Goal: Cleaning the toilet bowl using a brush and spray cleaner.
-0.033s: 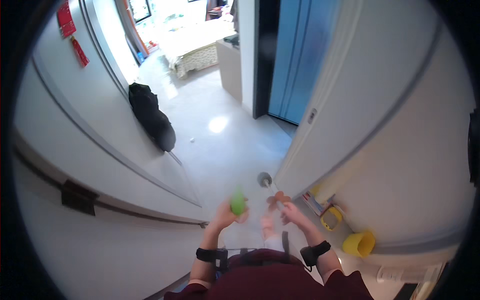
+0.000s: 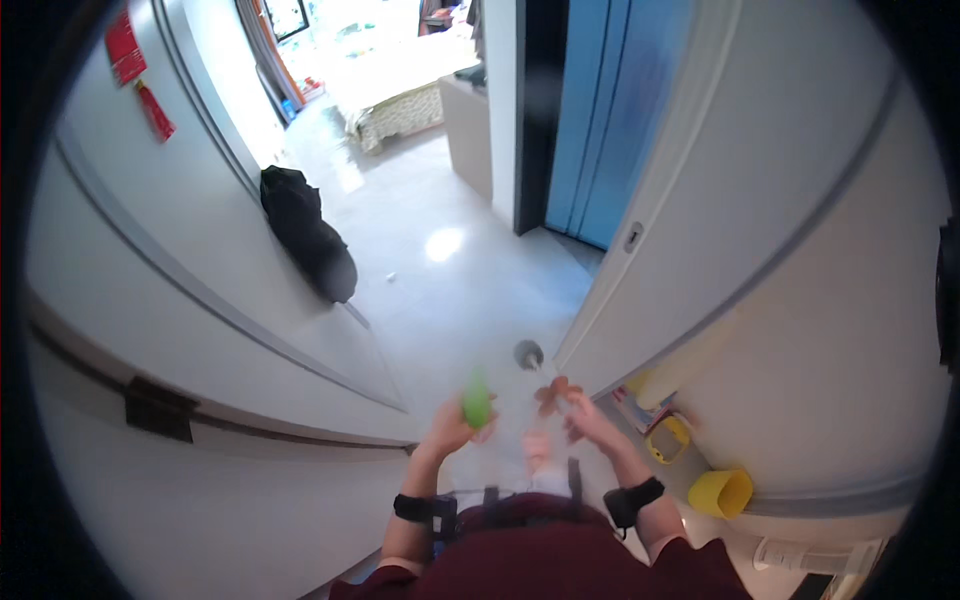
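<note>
Low in the middle of the view, the left hand (image 2: 452, 428) curls firmly around a green tapered object (image 2: 477, 405), probably light and smooth, best gripped at its wider lower part. Beside it, the right hand (image 2: 590, 420) has half-bent fingers at a reddish-brown lobed piece (image 2: 562, 388); blur hides whether it grips anything. Both forearms (image 2: 424, 475) reach forward, and beyond the right hand a thin pale shaft (image 2: 539, 368), likely stiff, meets a grey disc (image 2: 524, 350).
</note>
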`<action>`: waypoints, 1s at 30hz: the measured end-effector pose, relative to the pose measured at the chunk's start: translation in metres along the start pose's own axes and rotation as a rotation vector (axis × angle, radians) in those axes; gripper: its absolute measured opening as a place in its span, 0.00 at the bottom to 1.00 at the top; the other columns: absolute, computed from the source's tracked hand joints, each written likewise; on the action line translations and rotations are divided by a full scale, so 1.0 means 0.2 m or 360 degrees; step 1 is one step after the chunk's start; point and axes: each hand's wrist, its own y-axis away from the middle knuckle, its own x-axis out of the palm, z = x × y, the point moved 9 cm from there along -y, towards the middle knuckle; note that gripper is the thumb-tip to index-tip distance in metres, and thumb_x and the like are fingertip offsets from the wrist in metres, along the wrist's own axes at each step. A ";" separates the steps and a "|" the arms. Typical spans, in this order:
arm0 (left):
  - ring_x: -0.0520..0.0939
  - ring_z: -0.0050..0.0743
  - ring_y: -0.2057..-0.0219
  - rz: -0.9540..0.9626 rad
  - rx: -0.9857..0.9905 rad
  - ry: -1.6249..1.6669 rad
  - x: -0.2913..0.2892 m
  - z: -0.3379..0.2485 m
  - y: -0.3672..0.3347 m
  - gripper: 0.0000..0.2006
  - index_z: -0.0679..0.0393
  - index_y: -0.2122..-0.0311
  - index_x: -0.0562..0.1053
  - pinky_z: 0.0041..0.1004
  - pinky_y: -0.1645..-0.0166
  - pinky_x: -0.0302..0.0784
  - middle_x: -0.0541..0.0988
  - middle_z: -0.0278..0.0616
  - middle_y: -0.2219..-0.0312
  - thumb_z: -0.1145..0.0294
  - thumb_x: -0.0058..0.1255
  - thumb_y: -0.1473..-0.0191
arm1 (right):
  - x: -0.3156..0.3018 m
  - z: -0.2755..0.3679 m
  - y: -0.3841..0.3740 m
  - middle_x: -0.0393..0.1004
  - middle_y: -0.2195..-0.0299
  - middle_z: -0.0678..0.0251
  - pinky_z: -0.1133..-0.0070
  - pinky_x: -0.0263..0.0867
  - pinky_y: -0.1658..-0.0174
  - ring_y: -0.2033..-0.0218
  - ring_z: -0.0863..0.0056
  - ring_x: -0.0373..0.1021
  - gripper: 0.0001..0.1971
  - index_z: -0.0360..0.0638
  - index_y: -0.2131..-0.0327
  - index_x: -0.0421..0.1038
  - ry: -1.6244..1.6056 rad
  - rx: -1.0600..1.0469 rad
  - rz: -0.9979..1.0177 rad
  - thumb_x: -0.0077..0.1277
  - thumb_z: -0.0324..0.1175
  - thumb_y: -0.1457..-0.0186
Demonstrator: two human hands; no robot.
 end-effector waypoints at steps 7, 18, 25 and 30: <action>0.75 0.27 0.59 -0.0222 -0.0315 -0.0053 -0.24 -0.14 -0.41 0.19 0.60 0.56 0.66 0.28 0.56 0.73 0.74 0.40 0.61 0.77 0.57 0.54 | -0.19 0.43 -0.52 0.66 0.75 0.67 0.80 0.67 0.77 0.80 0.80 0.66 0.23 0.39 0.47 0.54 -0.0029 0.0075 0.0194 0.40 0.35 0.46; 0.76 0.25 0.60 0.0072 -0.0204 -0.0129 -0.55 -0.52 -1.20 0.20 0.60 0.56 0.67 0.27 0.56 0.72 0.77 0.39 0.62 0.73 0.61 0.56 | -0.49 1.19 -0.89 0.72 0.75 0.69 0.84 0.64 0.76 0.77 0.83 0.67 0.12 0.39 0.62 0.71 -0.0026 -0.0191 -0.0451 0.49 0.35 0.49; 0.78 0.28 0.65 0.0488 -0.0057 -0.0155 -0.49 -0.87 -2.52 0.18 0.61 0.60 0.69 0.28 0.59 0.73 0.78 0.40 0.65 0.70 0.61 0.57 | -1.32 2.04 -1.32 0.67 0.77 0.73 0.85 0.59 0.72 0.78 0.85 0.62 0.07 0.38 0.67 0.69 0.0012 -0.1012 -0.1606 0.52 0.31 0.47; 0.76 0.24 0.69 0.0700 0.0207 -0.0244 -0.20 -1.05 -3.31 0.17 0.59 0.62 0.69 0.27 0.62 0.73 0.76 0.36 0.71 0.71 0.61 0.57 | -2.04 2.37 -1.60 0.67 0.76 0.71 0.82 0.62 0.74 0.78 0.82 0.65 0.07 0.40 0.65 0.65 -0.0591 -0.1016 -0.1852 0.51 0.30 0.46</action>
